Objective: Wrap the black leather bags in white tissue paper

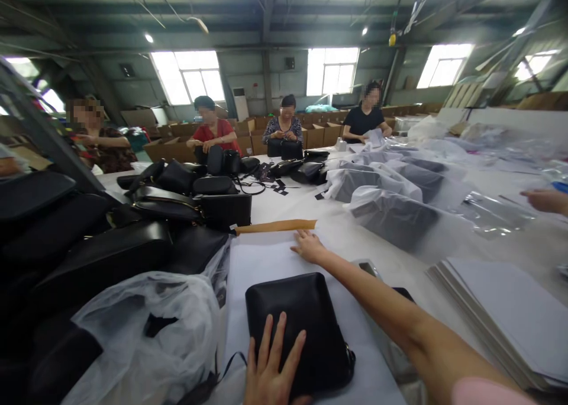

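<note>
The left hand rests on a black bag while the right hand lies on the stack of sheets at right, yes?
Not quite: the head view shows the right hand at the far end of the white paper, near the brown strip. The left hand does rest on the black bag.

The left hand (273, 363) covers part of a flat, black leather bag (306, 304); its wrist is cut off by the bottom edge. The bare right forearm (377, 298) partly hides a dark, rounded object (404, 294), unidentifiable. A co-worker's hand (548, 201) is cropped at right. Small black cards (279, 187) are too tiny to read.
</note>
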The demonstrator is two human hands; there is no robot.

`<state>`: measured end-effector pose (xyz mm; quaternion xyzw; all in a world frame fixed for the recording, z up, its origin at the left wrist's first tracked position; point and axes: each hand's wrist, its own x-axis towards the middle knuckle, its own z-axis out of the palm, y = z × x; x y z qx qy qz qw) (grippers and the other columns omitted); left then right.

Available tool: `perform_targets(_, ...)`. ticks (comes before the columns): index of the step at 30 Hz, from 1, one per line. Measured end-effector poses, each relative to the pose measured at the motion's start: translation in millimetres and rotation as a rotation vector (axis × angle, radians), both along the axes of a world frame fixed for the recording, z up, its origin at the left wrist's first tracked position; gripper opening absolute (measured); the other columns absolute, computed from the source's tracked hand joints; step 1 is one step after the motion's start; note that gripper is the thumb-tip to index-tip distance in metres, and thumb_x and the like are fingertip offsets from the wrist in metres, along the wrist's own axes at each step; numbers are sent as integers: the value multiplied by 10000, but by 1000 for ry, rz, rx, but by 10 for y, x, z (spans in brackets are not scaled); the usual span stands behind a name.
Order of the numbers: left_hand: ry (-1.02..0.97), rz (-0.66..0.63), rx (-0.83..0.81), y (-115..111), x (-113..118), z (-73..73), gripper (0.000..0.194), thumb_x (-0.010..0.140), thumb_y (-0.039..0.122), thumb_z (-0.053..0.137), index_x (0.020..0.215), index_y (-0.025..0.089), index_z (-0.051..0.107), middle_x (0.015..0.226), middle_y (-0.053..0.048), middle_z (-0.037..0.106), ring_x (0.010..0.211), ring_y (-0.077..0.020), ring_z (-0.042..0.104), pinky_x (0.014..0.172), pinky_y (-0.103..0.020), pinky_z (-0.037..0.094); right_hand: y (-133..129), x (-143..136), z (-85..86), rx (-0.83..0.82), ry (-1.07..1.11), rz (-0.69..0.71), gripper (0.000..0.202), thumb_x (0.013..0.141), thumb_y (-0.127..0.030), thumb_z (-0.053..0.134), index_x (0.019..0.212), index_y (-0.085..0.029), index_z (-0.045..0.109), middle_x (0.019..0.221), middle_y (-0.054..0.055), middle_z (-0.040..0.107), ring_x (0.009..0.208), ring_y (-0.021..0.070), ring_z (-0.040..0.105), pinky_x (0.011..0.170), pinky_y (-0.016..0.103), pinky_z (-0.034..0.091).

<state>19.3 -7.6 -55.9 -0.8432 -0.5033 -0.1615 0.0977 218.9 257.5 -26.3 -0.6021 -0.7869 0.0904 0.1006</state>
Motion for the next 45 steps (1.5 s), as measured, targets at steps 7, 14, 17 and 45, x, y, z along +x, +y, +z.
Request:
perform_targets(7,86,53,136,47,-13,-153,823,813,118,668,1482,443,316,1465,-83,503,1333,-349,488,941,-548,518,76,-17,-148,133,-9,19,225,946,-245,555,1086,-181,718,1336,116,611,1317,284,468,1092,432,330)
perform_targets(14,-30,53,128,24,16,-205,847,830,122,654,1498,451,250,1493,-73,462,1349,-356,465,972,-573,502,-20,-10,-24,365,115,22,139,902,-206,611,884,-222,748,1081,54,738,1020,220,659,930,373,472)
perform_targets(17,-69,-41,54,57,-108,-73,841,813,372,723,1513,400,257,1513,-91,435,1351,-379,456,969,-584,499,-206,15,144,475,169,68,127,913,-226,613,913,-227,740,1074,54,739,1004,217,662,941,386,472)
perform_targets(45,-64,-170,88,190,-227,666,215,967,138,477,940,190,684,1277,-74,675,1215,-241,607,1095,-491,424,-2163,227,430,620,31,518,264,953,-104,479,1039,-224,698,889,28,709,977,195,643,1155,510,294)
